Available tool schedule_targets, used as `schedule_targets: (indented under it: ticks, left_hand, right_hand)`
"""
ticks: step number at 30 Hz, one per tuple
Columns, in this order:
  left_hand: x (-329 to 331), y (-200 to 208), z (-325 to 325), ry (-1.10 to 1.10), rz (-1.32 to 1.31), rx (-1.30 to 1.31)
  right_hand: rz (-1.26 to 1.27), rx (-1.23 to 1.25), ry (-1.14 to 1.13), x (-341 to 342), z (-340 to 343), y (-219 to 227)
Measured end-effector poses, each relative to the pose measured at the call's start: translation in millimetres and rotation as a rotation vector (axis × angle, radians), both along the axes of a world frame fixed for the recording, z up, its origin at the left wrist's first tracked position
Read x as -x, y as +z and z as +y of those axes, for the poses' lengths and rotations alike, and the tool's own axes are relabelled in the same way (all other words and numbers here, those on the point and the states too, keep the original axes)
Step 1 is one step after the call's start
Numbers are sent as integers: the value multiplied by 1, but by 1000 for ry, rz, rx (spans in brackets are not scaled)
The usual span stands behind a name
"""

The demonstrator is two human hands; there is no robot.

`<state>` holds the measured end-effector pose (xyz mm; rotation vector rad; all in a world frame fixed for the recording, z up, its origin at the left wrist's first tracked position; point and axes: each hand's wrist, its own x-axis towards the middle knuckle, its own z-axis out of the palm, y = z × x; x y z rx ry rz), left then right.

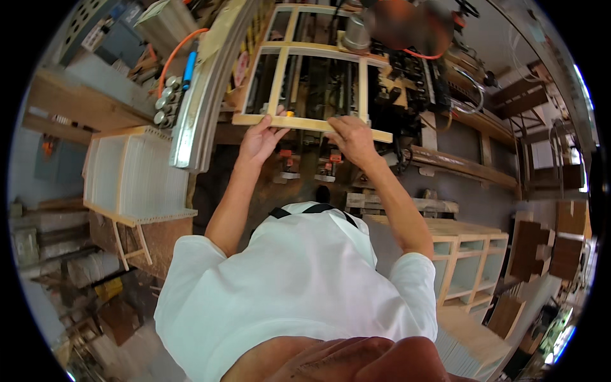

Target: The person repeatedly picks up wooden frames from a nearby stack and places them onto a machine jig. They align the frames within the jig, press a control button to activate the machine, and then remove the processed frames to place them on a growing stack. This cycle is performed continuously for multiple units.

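A pale wooden frame point(309, 123) with crossbars and open panels lies over a machine bed, stretching away from me. My left hand point(258, 141) grips its near rail toward the left end, the fingertips partly hidden by the wood. Farther right, my right hand point(354, 139) is closed on the same rail, its fingers curled over the top edge. Between the bars, dark machine rails show through. A small yellow piece point(290, 114) sits just behind the rail near my left hand.
A metal machine beam point(202, 95) runs along the left. Stacked pale frames point(130, 169) stand left on a brown board. Wooden cabinet frames point(468, 254) are behind me at right. Across the machine, a blurred person point(407, 28) is beside a metal cylinder point(357, 33).
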<state>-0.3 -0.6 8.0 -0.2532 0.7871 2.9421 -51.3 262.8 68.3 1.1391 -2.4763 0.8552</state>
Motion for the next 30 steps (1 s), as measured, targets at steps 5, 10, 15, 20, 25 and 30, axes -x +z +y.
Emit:
schedule_targets:
  ticks: [5,10,15,20,25,30]
  left_hand:
    - [37,11,3,69,7,27]
    - [86,25,4,177,-20,-55]
    - [137,33,4,228,-26,-80]
    - [168,40,3,295,-2,-7]
    - [178,41,20,332,-66,-26]
    - [181,28,32,273,-33,-24]
  right_hand:
    - [67,31,-47,31,-8,-4]
    - [265,-116,-43,82,-27,9]
    - [492,-380,-40,153,-41,17]
    - [585,-613,3,200,-64,28]
    - [640,-754,-14,237,-70,23]
    - [599,-772,-10,246,-75,27]
